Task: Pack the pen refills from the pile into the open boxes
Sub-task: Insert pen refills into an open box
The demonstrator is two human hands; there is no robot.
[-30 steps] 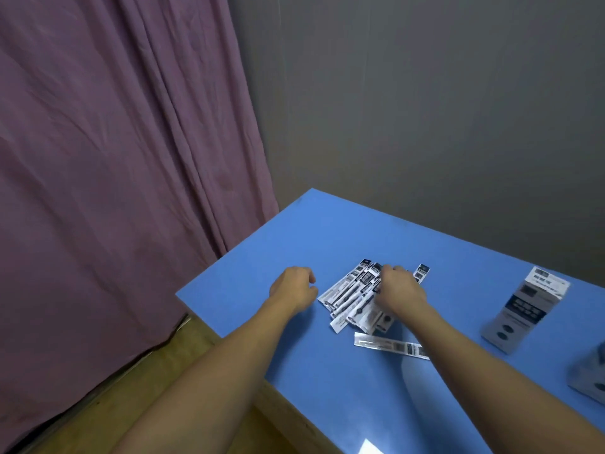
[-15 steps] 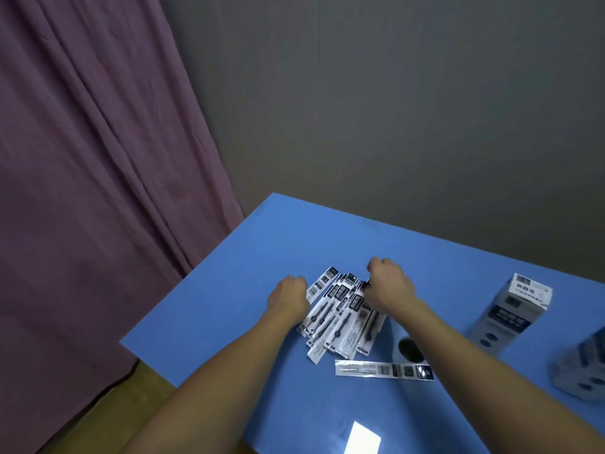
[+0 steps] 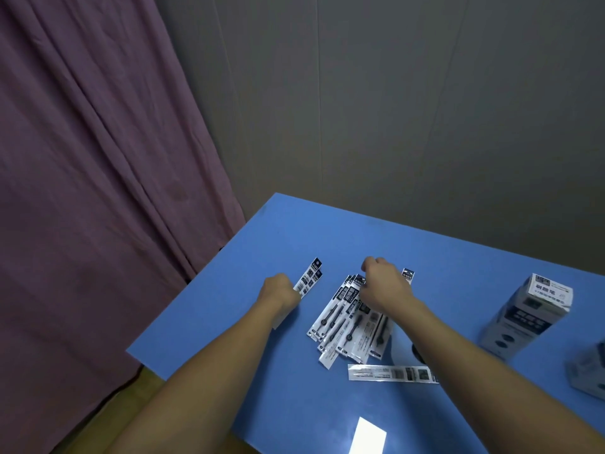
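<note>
Blue table (image 3: 327,231), seen from above and slightly tilted, pushed toward a grey wall (image 3: 393,109); purple curtain (image 3: 91,175) hanging along the left, wood-toned floor (image 3: 137,398) showing below the table's near corner. Bright patch of reflected light (image 3: 368,435) on the near tabletop.

Near mid-table, a fanned pile (image 3: 350,319) of packaged pen refills, long and flat, long axes running from lower left to upper right, dark printed ends pointing away toward the wall. One stray refill (image 3: 391,373) just beside the pile's near edge, lying crosswise, long axis left to right. Two boxes at the right: a tall box (image 3: 527,316) leaning, and a second box (image 3: 589,371) cut off by the frame edge; whether open, cannot tell.

Left hand (image 3: 280,291) curled around a small bunch of refills (image 3: 309,280), dark ends sticking out up and to the right, same slant as the pile. Right hand (image 3: 381,283) over the pile's far end, fingers curled; whether gripping a refill, cannot tell.

Compared with half a second ago: left hand drawn away to the left, its bunch now clear of the pile, with bare table between them. Right hand still at the pile's far end.
</note>
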